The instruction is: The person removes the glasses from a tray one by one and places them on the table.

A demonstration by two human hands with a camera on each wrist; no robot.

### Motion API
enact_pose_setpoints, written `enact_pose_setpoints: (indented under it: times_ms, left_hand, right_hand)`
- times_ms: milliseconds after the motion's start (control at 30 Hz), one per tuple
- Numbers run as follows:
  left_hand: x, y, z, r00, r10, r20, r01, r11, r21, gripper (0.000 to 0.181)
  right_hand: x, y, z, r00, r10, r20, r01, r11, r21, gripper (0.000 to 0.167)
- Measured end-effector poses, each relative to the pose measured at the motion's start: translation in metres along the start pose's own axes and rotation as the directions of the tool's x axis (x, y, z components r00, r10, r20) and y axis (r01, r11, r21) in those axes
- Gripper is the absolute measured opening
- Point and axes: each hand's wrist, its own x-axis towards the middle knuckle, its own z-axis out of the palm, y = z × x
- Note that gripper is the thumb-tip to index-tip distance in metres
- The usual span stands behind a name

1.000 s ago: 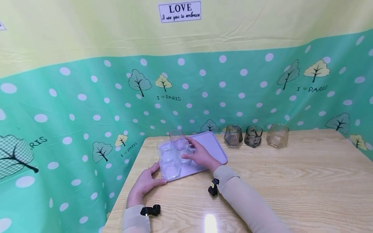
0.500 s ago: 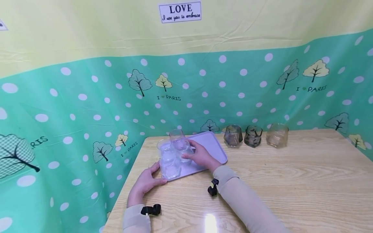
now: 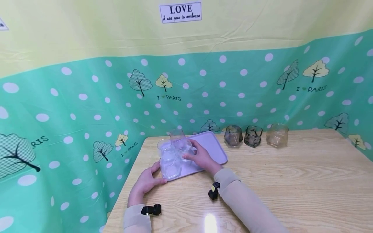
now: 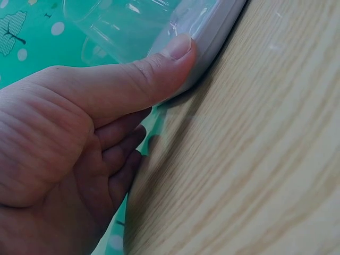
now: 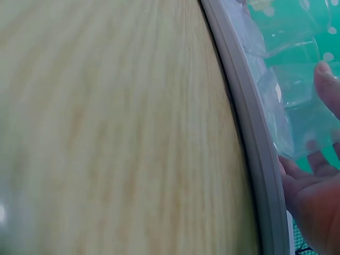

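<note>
A lilac tray [image 3: 207, 144] lies at the table's back left, with several clear glasses standing close together on its left part. My left hand [image 3: 145, 182] holds the tray's near left corner. In the left wrist view its thumb [image 4: 154, 74] lies along the tray edge, the other fingers curled below. My right hand [image 3: 202, 157] is around the rightmost clear glass [image 3: 185, 149], thumb in front and fingers behind. In the right wrist view, that hand [image 5: 319, 196] shows the thumb beside a clear glass [image 5: 308, 117] and fingertips through it; exact contact is hard to see.
Three tinted glasses stand right of the tray near the back edge: a grey one [image 3: 233, 136], a dark one [image 3: 253, 136] and an amber one [image 3: 277, 135]. The wooden table [image 3: 291, 181] stretches to the right. A green and yellow curtain [image 3: 221, 94] hangs behind it.
My right hand has shifted slightly to the right by the rightmost clear glass. The left hand and the tray look unchanged.
</note>
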Motion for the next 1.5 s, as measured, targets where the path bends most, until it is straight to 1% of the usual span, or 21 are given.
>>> enact_pose_setpoints:
  times_ms: [167, 233, 333, 400, 467, 500, 567, 700, 900, 1067, 1167, 1267, 1400, 1500]
  left_hand:
    - [-0.001, -0.003, 0.0, 1.0, -0.008, 0.001, 0.008, 1.0, -0.004, 0.1]
    - [-0.002, -0.003, 0.001, 1.0, -0.011, 0.001, 0.011, 1.0, -0.01, 0.1]
    - [-0.003, -0.004, 0.001, 1.0, -0.011, 0.0, 0.011, 1.0, -0.016, 0.101]
    - [-0.004, -0.004, 0.001, 1.0, -0.011, 0.0, 0.011, 1.0, -0.017, 0.101]
    - [-0.004, -0.004, 0.001, 1.0, -0.01, -0.002, 0.01, 1.0, -0.015, 0.101]
    - [-0.004, -0.003, 0.001, 1.0, -0.009, -0.002, 0.009, 1.0, -0.015, 0.101]
    - [-0.004, -0.003, 0.002, 1.0, -0.01, -0.003, 0.01, 1.0, -0.016, 0.1]
    - [-0.003, -0.002, 0.002, 1.0, -0.008, -0.002, 0.008, 1.0, -0.023, 0.1]
    - [-0.002, -0.001, 0.002, 1.0, -0.011, -0.002, 0.011, 1.0, -0.025, 0.1]
    - [-0.001, -0.001, 0.002, 1.0, -0.013, -0.002, 0.013, 1.0, -0.019, 0.1]
    - [-0.001, 0.0, 0.002, 1.0, -0.012, 0.002, 0.012, 1.0, -0.013, 0.1]
    - [-0.001, 0.0, 0.001, 1.0, -0.011, 0.003, 0.011, 1.0, -0.012, 0.1]
    - [-0.001, 0.001, 0.0, 1.0, -0.008, 0.0, 0.008, 1.0, -0.019, 0.1]
    - [-0.001, 0.0, 0.0, 1.0, -0.008, 0.002, 0.008, 1.0, -0.019, 0.1]
  right_hand:
    - [-0.004, 0.002, 0.003, 0.998, 0.048, -0.042, -0.044, 0.995, 0.09, 0.083]
    - [-0.006, 0.002, 0.004, 0.995, 0.078, -0.065, -0.069, 0.988, 0.135, 0.084]
    - [-0.011, 0.002, 0.002, 0.987, 0.132, -0.089, -0.106, 0.962, 0.253, 0.086]
    - [-0.014, 0.001, 0.0, 0.981, 0.168, -0.096, -0.128, 0.933, 0.335, 0.087]
    - [-0.017, 0.0, -0.003, 0.976, 0.191, -0.1, -0.14, 0.914, 0.382, 0.089]
    - [-0.02, -0.001, -0.005, 0.976, 0.194, -0.102, -0.14, 0.909, 0.392, 0.089]
    - [-0.024, -0.001, -0.009, 0.976, 0.189, -0.103, -0.135, 0.909, 0.394, 0.089]
    - [-0.038, -0.006, -0.02, 0.985, 0.144, -0.091, -0.098, 0.916, 0.388, 0.085]
    - [-0.062, -0.009, -0.044, 0.994, 0.081, -0.067, -0.049, 0.922, 0.384, 0.078]
    - [-0.076, -0.008, -0.072, 0.994, 0.096, -0.056, -0.068, 0.926, 0.372, 0.079]
    - [-0.084, -0.004, -0.09, 0.994, 0.097, -0.05, -0.074, 0.938, 0.339, 0.082]
    - [-0.091, 0.0, -0.105, 0.996, 0.081, -0.045, -0.065, 0.957, 0.282, 0.086]
    - [-0.096, 0.006, -0.12, 0.997, 0.065, -0.038, -0.055, 0.974, 0.219, 0.09]
    - [-0.099, 0.011, -0.128, 0.997, 0.074, -0.016, -0.069, 0.975, 0.209, 0.09]
